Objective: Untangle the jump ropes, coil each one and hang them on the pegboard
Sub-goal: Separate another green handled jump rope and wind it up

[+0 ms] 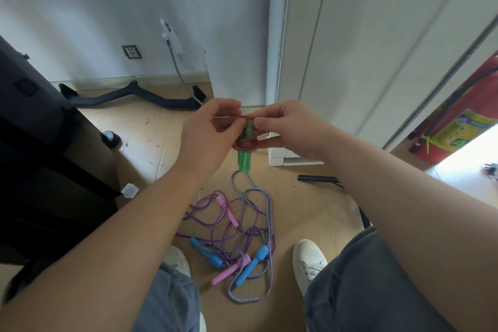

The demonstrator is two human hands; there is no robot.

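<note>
Both my hands are raised over the floor and meet at a pair of green handles (244, 162). My left hand (213, 129) and my right hand (285, 127) pinch a reddish-brown band (244, 145) looped round the handles' upper part. A purple-and-white striped rope (265, 213) hangs from the green handles to the floor. There it runs into a tangle with a thin purple rope (213, 224), two pink handles (227, 210) (230, 272) and two blue handles (206, 252) (252, 264). No pegboard is in view.
My white shoes (308, 261) stand on either side of the tangle. A dark cabinet (40, 143) fills the left. A black curved bar (129, 97) lies by the wall, a black rod (319, 178) on the right floor, a red fire extinguisher (458, 121) far right.
</note>
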